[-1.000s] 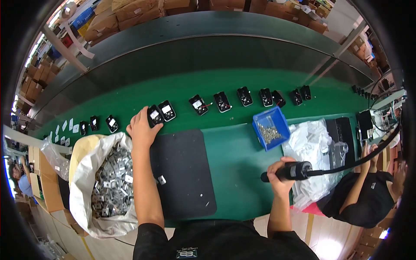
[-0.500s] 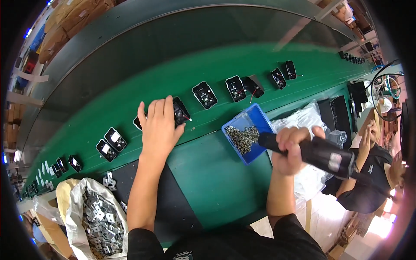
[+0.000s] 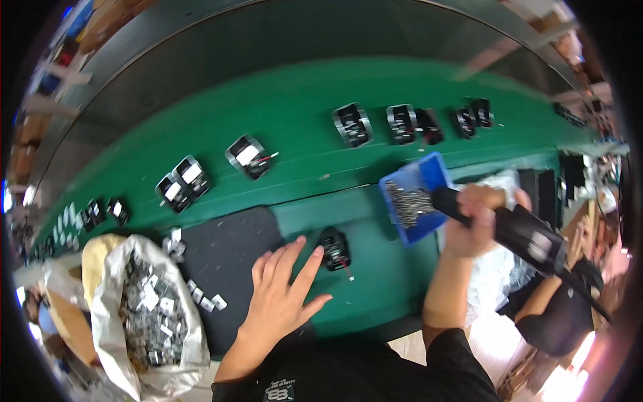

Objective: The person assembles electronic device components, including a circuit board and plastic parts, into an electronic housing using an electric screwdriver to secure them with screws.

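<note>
My right hand (image 3: 477, 221) grips a black power screwdriver (image 3: 529, 234). Its narrow black end points left, over the right side of a blue bin (image 3: 418, 236) full of small screws (image 3: 410, 204); whether it touches them I cannot tell. On the near green work surface lies a black plastic housing (image 3: 335, 249) with a short red wire and a white plug. My left hand (image 3: 284, 291) is just left of this housing, fingers spread, index fingertip close to its edge, holding nothing.
Several black housings, among them one with a white patch (image 3: 248, 155), line the green belt (image 3: 301, 134) beyond. A white sack (image 3: 110, 315) of small metal plates stands left, with loose plates on a black mat (image 3: 231, 244). Clear plastic bags (image 3: 479, 285) and another person (image 3: 559, 308) are at right.
The housing under my left hand has come from the belt to the near work surface, and the hand has opened away from it. The screwdriver stays in my right hand near the bin.
</note>
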Demonstrator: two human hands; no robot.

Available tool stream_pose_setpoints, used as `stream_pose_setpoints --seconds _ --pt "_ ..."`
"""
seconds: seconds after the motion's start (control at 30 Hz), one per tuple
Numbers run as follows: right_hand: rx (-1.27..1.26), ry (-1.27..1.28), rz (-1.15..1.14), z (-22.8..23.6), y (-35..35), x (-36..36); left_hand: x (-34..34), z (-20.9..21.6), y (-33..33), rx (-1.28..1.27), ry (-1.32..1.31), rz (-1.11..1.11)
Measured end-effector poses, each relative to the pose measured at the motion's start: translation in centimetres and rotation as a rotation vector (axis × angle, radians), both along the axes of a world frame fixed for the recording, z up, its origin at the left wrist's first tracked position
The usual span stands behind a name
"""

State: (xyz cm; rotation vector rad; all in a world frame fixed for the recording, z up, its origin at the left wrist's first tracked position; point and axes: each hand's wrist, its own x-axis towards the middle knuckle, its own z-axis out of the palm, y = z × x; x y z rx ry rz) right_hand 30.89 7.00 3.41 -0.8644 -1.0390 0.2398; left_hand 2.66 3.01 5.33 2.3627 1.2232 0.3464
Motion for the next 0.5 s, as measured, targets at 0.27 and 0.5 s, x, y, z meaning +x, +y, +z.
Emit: stream_pose_setpoints --seconds 0.27,0.5 --pt "0.036 0.277 0.15 3.5 -7.3 3.4 -11.3 0.0 -8.2 -0.177 0.148 0.654" --pt "0.034 0.178 0.237 3.4 -10.2 0.8 -11.1 -2.2 -9.3 -0.057 0.133 0.765"
